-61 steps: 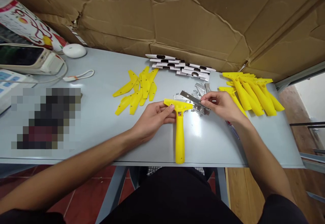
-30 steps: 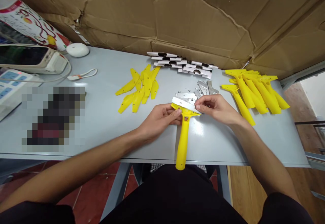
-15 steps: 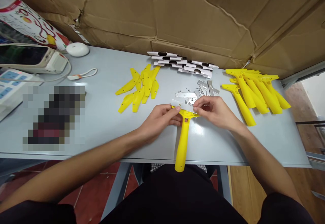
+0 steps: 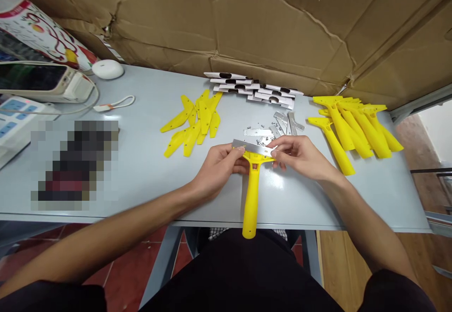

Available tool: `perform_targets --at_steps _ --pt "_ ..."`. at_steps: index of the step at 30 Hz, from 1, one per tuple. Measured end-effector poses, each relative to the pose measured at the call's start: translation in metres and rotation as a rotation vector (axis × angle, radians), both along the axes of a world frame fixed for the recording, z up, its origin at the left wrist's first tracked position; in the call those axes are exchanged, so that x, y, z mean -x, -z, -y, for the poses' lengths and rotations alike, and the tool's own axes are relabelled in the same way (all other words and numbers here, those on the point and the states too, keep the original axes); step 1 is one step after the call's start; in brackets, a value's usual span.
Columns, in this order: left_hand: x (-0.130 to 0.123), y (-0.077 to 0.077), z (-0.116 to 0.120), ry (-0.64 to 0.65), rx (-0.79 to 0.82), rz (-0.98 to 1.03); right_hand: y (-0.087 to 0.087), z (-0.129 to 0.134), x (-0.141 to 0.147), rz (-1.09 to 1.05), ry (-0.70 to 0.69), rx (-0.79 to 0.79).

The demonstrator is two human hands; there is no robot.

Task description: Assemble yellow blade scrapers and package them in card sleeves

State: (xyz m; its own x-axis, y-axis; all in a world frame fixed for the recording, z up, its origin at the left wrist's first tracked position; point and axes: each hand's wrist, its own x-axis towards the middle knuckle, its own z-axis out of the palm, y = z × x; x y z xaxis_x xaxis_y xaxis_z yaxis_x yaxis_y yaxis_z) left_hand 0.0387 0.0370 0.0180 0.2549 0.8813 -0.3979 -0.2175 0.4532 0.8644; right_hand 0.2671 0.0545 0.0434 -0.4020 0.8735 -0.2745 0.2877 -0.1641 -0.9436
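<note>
A yellow plastic scraper (image 4: pixel 251 199) stands with its handle toward me and its wide head between my hands. A steel razor blade (image 4: pixel 253 147) lies along the top of that head. My left hand (image 4: pixel 219 163) pinches the head and the blade's left end between thumb and fingers. My right hand (image 4: pixel 295 154) holds the blade's right end with its fingertips. Just behind the hands lies a scatter of loose steel blades (image 4: pixel 273 130). Whether the blade sits in a slot of the head is hidden by my fingers.
On the grey table (image 4: pixel 300 203) lie yellow plastic parts (image 4: pixel 192 123) to the left, card-wrapped blade packs (image 4: pixel 252 88) at the back, and yellow scrapers (image 4: pixel 353 133) to the right. A cardboard sheet (image 4: pixel 229 20) rises behind. A card terminal (image 4: pixel 42 78) and power strip (image 4: pixel 14 119) sit far left.
The blade has gone from my right hand's fingers above the loose pile to the scraper head, and it has slid left along it. The scraper's handle now points straighter toward me.
</note>
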Motion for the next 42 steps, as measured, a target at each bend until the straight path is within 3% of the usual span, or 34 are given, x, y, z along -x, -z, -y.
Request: perform_targets --at_steps 7,12,23,42 --pt "0.0 0.002 0.0 0.034 -0.017 0.007 0.015 0.001 0.003 -0.171 0.154 0.062" --pt "0.0 0.001 -0.001 0.033 -0.026 -0.008 0.015 0.003 0.002 -0.196 0.143 0.049" --pt "0.0 0.003 -0.003 -0.003 0.029 0.154 0.014 0.006 0.006 -0.16 0.21 0.003" --pt "0.002 0.001 -0.002 0.056 -0.055 0.035 0.013 0.007 0.007 -0.113 0.182 0.051"
